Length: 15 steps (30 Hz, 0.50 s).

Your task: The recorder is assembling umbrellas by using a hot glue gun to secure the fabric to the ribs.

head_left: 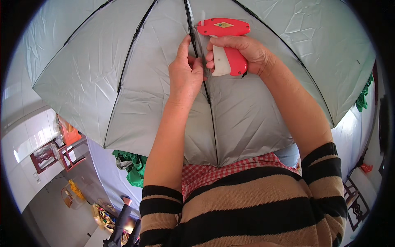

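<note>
A large open umbrella (160, 57) spreads in front of me, its silver-grey inner side showing and thin black ribs running across it. My left hand (185, 78) is closed at the middle rib (212, 127), with the index finger laid along it and the thumb close to the fabric. Beside it, my right hand (253, 51) grips the handle of a red and white tagging gun (224, 27). The gun's narrow tip points left and lies close to the rib, just above my left fingertips. Whether the tip touches the fabric I cannot tell.
Crumpled green fabric (133, 168) lies under the umbrella's lower left edge, and more green fabric (364, 96) hangs at the right. A red-checked cloth (234, 171) covers my lap. Wooden chairs (70, 154) stand at the left. At the lower left is a person in dark clothing (120, 222).
</note>
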Available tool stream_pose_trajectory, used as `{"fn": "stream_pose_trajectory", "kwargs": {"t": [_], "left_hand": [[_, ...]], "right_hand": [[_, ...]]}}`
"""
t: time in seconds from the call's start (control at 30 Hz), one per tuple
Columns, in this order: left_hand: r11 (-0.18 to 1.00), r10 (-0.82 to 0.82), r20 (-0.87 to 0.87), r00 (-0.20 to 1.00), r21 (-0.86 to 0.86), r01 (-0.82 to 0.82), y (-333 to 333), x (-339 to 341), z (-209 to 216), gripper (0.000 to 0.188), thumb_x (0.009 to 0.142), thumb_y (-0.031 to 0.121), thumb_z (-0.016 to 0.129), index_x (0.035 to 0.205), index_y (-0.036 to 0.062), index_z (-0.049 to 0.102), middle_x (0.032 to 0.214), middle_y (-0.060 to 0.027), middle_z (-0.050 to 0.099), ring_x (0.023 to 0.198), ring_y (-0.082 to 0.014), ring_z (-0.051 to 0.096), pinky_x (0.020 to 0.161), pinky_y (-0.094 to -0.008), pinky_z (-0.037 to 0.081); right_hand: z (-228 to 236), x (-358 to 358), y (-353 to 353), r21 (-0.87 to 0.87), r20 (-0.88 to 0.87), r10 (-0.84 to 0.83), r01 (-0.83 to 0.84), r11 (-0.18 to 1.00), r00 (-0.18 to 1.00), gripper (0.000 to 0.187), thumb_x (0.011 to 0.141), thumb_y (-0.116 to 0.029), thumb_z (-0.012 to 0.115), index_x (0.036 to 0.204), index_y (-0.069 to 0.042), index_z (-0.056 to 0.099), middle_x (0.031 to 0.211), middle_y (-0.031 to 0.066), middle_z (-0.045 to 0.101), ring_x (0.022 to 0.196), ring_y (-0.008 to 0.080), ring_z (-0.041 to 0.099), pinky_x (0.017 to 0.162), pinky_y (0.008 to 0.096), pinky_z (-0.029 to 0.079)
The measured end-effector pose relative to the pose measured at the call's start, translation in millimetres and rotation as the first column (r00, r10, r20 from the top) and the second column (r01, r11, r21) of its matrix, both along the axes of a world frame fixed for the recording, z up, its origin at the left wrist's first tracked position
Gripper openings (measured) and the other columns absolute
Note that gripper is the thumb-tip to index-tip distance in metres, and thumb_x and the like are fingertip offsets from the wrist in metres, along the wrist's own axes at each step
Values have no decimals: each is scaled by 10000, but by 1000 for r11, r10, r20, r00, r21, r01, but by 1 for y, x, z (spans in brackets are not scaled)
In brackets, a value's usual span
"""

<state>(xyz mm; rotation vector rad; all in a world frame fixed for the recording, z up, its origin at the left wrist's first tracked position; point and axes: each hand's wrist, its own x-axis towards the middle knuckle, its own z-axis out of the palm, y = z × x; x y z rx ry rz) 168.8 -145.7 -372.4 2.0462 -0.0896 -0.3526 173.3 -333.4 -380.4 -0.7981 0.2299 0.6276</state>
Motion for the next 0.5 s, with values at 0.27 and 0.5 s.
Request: {"fn": "stream_pose_trajectory", "kwargs": {"t": [0.27, 0.5], "left_hand": [[998, 10, 29, 1000, -59, -9, 0, -1, -5, 589, 908, -49, 536, 1466, 91, 406, 751, -59, 575, 601, -150, 606, 542, -322, 547], [1000, 17, 48, 999, 9, -18, -3, -1, -9, 607, 896, -34, 546, 1472, 93, 404, 755, -76, 599, 582, -157, 618, 536, -328, 540]], "right_hand": [[-2, 3, 0, -26, 31, 26, -25, 999, 999, 240, 896, -224, 698, 969, -1, 650, 869, 138, 707, 760, 243, 720, 713, 386, 608], [4, 11, 4, -248, 83, 43, -21, 968, 996, 214, 873, -202, 717, 991, -42, 636, 792, 103, 674, 685, 215, 705, 603, 353, 598]]}}
